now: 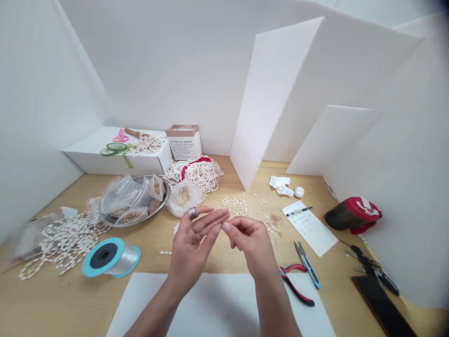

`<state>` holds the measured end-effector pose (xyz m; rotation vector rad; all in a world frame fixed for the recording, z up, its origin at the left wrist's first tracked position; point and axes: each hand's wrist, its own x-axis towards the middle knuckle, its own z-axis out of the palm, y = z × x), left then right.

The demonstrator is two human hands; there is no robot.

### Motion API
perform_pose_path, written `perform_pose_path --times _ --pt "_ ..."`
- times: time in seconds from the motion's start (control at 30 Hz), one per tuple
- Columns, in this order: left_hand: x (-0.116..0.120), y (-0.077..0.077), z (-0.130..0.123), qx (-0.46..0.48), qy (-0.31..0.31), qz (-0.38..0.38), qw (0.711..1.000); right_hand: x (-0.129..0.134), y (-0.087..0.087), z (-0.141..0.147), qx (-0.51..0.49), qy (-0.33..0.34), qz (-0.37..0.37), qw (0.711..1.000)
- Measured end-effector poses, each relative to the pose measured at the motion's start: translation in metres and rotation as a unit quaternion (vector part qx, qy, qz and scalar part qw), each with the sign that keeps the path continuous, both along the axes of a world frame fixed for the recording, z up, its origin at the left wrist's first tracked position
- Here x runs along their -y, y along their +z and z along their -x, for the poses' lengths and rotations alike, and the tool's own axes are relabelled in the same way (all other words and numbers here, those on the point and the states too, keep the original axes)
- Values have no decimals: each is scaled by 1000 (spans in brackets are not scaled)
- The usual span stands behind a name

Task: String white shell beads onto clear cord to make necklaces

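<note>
My left hand [194, 238], with a silver ring-like band on one finger, is raised over the table's middle. Its thumb and fingertips are pinched together. My right hand [250, 238] pinches close beside it, thumb against index finger, and the fingertips of both hands nearly touch. What lies between them is too small to make out. Just beyond my hands are scattered small white beads [235, 204]. A clear bag with gold beads [184, 196] lies past my left hand. Red-handled pliers [298, 286] and blue thread snips [308, 266] lie right of my right forearm.
White paper [217, 299] lies under my forearms. At left are a spool of clear line [122, 260], bead strands [70, 238] and a metal bowl [162, 204] of bags. A note [312, 229], a dark cup [342, 216], keys [372, 267] and a phone [382, 306] are at right.
</note>
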<state>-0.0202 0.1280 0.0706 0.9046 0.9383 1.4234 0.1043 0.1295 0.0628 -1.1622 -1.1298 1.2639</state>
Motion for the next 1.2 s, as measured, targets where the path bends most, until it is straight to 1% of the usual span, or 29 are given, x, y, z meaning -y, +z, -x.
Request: perform_pose_path --times 0.07,0.1,0.23,0.3,0.4,0.5,0.6,0.77,0.83,0.93,1.0,1.03,1.1,1.13,1.17,1.2 --pt "-1 -1 5 -47 -4 -15 999 -6 -8 1 -45 22 15 999" --pt "-2 -2 8 -69 -21 -21 997 -8 -11 1 -66 29 21 997" --pt "-8 -8 21 -125 -131 -57 982 -15 -22 3 -133 48 50 989" --pt "-11 -12 24 -120 -147 -72 979 -17 -24 3 -153 50 59 985" --pt "-15 -15 25 -100 -129 -74 984 -18 -25 4 -170 46 60 983" --pt "-17 -18 25 -110 -109 -59 986 -18 -24 4 -169 47 59 983" --pt "-18 -20 27 -150 -82 -64 983 -16 -23 5 -156 54 53 985" --pt "-15 -21 30 -231 -54 -116 964 -15 -20 5 -115 54 37 991" --pt "-14 -19 32 -288 -37 -152 945 -15 -20 5 -96 52 29 994" --pt "-15 -15 35 -394 -9 -221 892 -15 -19 5 -48 43 22 998" --pt "-16 -12 38 -449 -5 -246 859 -15 -18 5 23 45 11 999" --pt "-16 -11 39 -469 -5 -247 848 -15 -16 4 72 51 0 996" --pt "-15 -9 42 -496 -3 -227 838 -15 -13 2 183 68 -36 980" --pt "-14 -8 43 -500 -4 -210 840 -14 -12 1 237 77 -57 967" --pt "-12 -6 44 -492 -9 -189 850 -13 -12 -1 285 87 -75 952" --pt "-9 -5 45 -472 -20 -165 866 -11 -13 -2 324 94 -88 937"
